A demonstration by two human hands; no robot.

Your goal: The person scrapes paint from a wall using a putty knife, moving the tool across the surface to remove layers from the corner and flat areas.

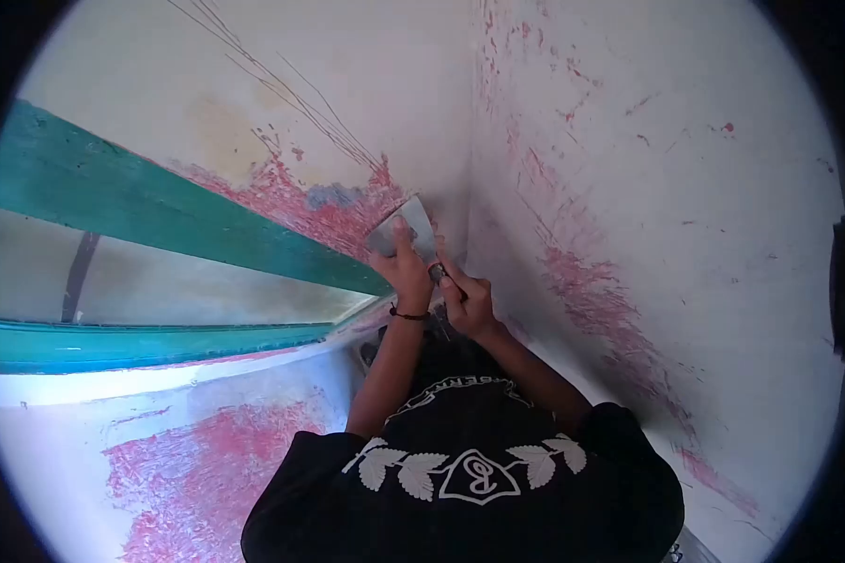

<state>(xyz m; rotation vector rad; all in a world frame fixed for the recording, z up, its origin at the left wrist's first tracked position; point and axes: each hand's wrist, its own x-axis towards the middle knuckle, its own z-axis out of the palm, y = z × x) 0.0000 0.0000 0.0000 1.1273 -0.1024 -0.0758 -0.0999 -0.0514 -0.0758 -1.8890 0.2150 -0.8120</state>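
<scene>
A putty knife with a wide metal blade (423,225) meets the wall near the corner, over a patch of red and pink worn paint (343,220). My right hand (469,302) is wrapped round its handle. My left hand (407,274) presses against the blade, one finger stretched along the metal and the rest closed at the blade's lower part. A dark bracelet (409,313) circles the left wrist. Just beside the red patch is a small grey-blue patch (334,196). The blade's edge against the wall is partly hidden.
A green window frame (188,220) slants down from the left and ends close to my left hand. The right-hand wall (648,216) carries red scuffed streaks. Another large red patch (221,464) marks the wall below the window. Dark lines (291,94) run across the wall above.
</scene>
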